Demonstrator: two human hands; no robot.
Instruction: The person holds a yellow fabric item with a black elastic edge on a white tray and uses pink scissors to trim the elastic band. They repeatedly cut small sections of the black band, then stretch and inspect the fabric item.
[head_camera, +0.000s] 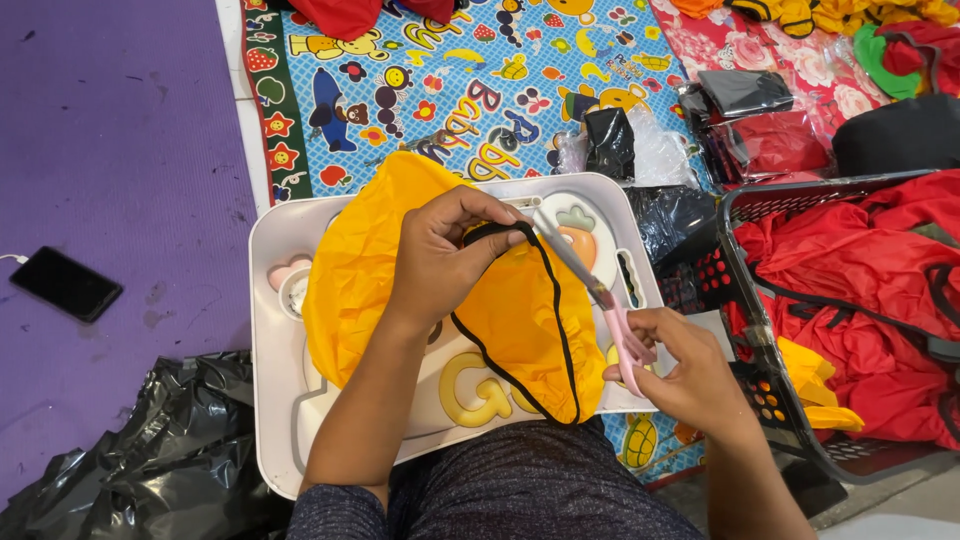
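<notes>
Pinching black trim (500, 235) of yellow fabric (370, 270) with left hand (445, 255), fingers curled shut on the folded edge near the top of the piece. Lying draped over white tray table (275, 400), fabric spreads from upper left to lower right, trim looping down toward lower edge near the lap. Gripping pink scissors (600, 300) in right hand (685, 370), fingers closed through the handles, blades pointing up and left. Long axis of scissors runs diagonal, from right hand at lower right up to the pinched trim at upper left. Blade tips sit just beside left fingertips, touching or nearly touching trim; cannot tell which. Blades look nearly closed, gap too thin to judge.

Left hand nearer the trim, on it; right hand apart, low and to the right, linked only by the blades. Left forearm comes up from the lap across the fabric, wrist bent, palm down. Right forearm enters from lower right, wrist turned inward, hand off the tray edge.

Around: phone (65, 283) on purple mat (110, 150) far left, black bag (160, 460) lower left, basket (760, 390) of red cloth (860, 270) right, patterned play mat (450, 70) beyond tray.
</notes>
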